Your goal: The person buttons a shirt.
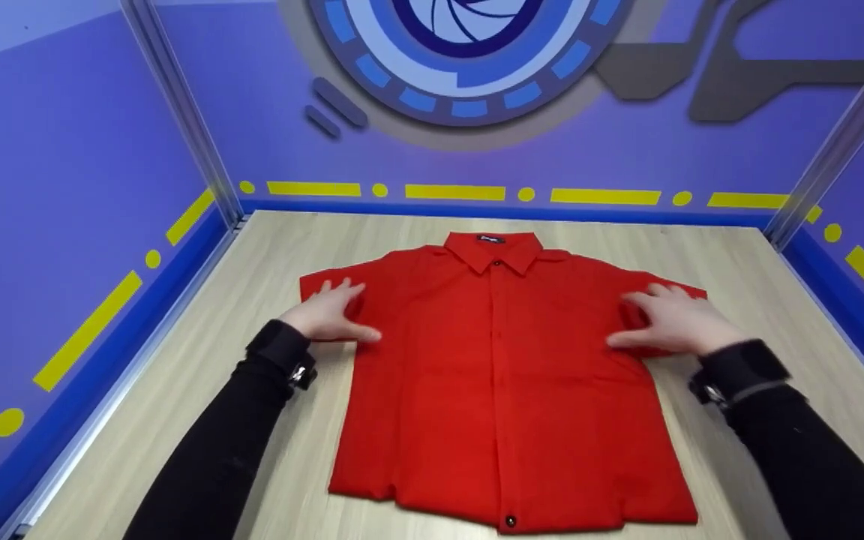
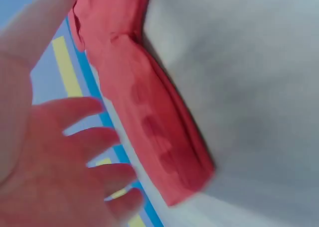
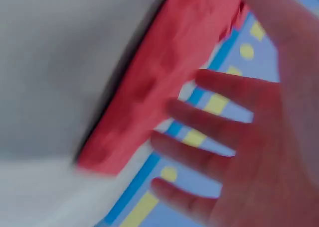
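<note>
A red short-sleeved shirt (image 1: 447, 390) with a buttoned front lies face up, collar toward the back wall. Its lower edge is folded under near the front. Over the sleeve on the left is my left hand (image 1: 331, 311), fingers spread and holding nothing. The left wrist view shows that sleeve (image 2: 149, 122) just past the fingertips. My right hand (image 1: 676, 319) hovers at the opposite sleeve, its fingers apart and nothing between them. In the right wrist view that sleeve (image 3: 149, 82) runs diagonally beyond the fingers, blurred.
The shirt lies on a light wood-grain table (image 1: 252, 262). Blue-purple printed panels (image 1: 214, 97) with yellow dashes enclose the back and both sides. Metal posts (image 1: 177, 105) stand at the back corners.
</note>
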`<state>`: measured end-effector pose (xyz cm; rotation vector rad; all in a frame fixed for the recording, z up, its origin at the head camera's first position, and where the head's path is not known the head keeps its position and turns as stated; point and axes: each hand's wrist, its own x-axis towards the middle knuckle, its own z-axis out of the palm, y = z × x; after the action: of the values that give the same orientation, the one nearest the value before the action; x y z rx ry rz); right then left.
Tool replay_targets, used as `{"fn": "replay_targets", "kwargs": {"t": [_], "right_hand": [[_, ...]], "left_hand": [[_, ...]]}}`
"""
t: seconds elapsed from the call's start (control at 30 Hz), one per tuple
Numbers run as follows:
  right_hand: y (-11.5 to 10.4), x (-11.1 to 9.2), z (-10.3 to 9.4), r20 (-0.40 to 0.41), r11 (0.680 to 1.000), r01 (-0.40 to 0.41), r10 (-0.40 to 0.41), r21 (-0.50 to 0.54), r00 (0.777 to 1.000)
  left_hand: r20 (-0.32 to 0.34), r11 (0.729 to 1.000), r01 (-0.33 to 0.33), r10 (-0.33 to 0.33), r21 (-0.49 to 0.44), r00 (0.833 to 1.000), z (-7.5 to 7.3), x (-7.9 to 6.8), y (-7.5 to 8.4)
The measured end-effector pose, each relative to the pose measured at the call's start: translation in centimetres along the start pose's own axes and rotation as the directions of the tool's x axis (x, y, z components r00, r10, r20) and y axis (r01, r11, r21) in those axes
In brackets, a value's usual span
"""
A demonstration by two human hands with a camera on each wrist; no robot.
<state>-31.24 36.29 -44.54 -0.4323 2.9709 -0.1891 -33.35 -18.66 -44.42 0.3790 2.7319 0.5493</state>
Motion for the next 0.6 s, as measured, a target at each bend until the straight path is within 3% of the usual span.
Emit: {"fn": "replay_targets", "kwargs": {"t": [0.13,0.23,0.37,0.6], "right_hand": [[-1.5,3.4,0.2,0.093,0.997,0.006,-0.013,0.075,0.996],[-1.5,4.4,0.8,0.193,0.99,-0.042,0.015,0.136,0.981],[-0.3,4.4,1.3,0.242,0.982,-0.086,0.043,0.169,0.969],[1.4,3.5,1.7,0.228,0.981,-0.094,0.053,0.169,0.972]], "left_hand": [[-0.059,0.999,-0.049,0.05,0.019,0.997,0.3,2.4,0.7],[-0.035,0.999,-0.008,0.009,0.044,0.999,0.7,3.2,0.4],[-0.007,0.996,0.058,-0.058,0.071,0.998,1.1,3.2,-0.4],[-0.021,0.994,0.079,-0.077,0.082,0.997,0.8,2.8,-0.6]]}}
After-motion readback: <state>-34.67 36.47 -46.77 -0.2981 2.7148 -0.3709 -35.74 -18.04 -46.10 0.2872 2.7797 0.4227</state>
